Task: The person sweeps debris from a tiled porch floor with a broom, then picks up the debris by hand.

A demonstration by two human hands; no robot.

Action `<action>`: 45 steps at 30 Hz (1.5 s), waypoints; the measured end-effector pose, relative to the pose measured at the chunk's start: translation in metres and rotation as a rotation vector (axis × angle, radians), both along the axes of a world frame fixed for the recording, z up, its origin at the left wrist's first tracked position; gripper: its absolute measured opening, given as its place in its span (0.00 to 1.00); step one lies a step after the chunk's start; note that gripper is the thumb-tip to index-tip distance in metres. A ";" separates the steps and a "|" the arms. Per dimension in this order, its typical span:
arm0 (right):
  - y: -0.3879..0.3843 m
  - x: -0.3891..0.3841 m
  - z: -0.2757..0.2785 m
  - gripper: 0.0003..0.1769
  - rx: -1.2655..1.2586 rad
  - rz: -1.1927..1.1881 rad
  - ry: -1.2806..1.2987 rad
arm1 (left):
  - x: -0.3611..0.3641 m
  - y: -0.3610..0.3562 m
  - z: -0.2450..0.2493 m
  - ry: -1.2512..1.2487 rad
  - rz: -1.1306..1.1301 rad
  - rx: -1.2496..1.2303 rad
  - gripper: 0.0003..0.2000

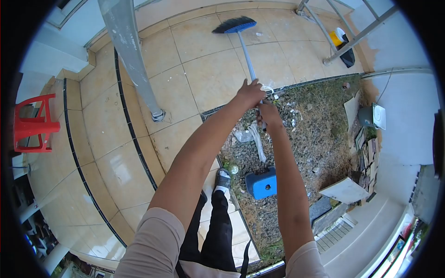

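A broom (247,56) with a light blue-grey handle stretches away from me, its blue head and dark bristles resting on the beige tiles near the far wall. My left hand (251,93) is closed around the handle, farther up toward the head. Just behind it, my right hand (270,115) grips the handle close to its end, over the gravel. Under my hands on the ground lie a crumpled whitish cloth or bag strip (257,142) and a piece of clear plastic (243,135).
A blue plastic stool (262,183) sits on the gravel patch (301,148) by my feet. To the left stand a grey metal post (134,60), tiled steps and a red plastic chair (34,124). Metal railing legs (357,39), a bucket (366,116) and stacked boards (345,190) are at right.
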State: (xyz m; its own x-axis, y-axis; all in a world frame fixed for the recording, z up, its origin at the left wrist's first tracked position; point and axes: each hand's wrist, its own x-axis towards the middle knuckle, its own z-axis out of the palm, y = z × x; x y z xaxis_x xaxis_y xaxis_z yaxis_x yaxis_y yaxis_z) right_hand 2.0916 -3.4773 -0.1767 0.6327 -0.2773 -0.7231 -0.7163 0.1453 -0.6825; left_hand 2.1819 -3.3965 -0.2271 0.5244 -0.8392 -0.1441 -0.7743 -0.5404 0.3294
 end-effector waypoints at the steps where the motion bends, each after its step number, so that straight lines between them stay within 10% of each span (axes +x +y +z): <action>1: -0.005 0.023 -0.004 0.09 0.070 -0.017 0.015 | 0.019 -0.005 -0.009 0.007 0.073 0.010 0.16; 7: -0.031 -0.110 0.006 0.19 0.146 -0.064 0.122 | -0.079 -0.030 -0.065 0.202 -0.238 -0.276 0.10; 12: -0.012 -0.322 0.139 0.25 0.062 -0.200 0.465 | -0.299 -0.016 0.043 0.569 -0.356 -0.413 0.11; 18: 0.047 -0.402 0.241 0.28 0.111 -0.395 0.392 | -0.297 -0.021 0.036 0.592 -0.492 -0.471 0.08; 24: -0.007 -0.277 0.149 0.32 0.177 -0.331 0.201 | -0.141 -0.064 0.016 0.154 -0.316 -0.300 0.11; 32: -0.108 -0.003 -0.020 0.05 0.297 -0.326 -0.127 | 0.039 -0.124 -0.058 0.140 -0.003 -0.022 0.21; 39: -0.069 -0.239 0.008 0.25 0.243 -0.352 0.097 | -0.172 -0.088 -0.040 0.309 -0.424 -0.047 0.20; 45: 0.037 -0.431 0.203 0.26 0.094 -0.445 0.428 | -0.352 -0.020 0.054 0.707 -0.617 -0.345 0.13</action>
State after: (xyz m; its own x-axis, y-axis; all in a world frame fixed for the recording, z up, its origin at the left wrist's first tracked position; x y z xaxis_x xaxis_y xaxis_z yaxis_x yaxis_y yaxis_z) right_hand 1.6605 -3.4400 0.0261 0.1195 -0.3707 -0.9210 -0.7808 0.5380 -0.3178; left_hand 1.8302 -3.4162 -0.1726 -0.1289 -0.9905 0.0481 -0.4522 0.1019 0.8861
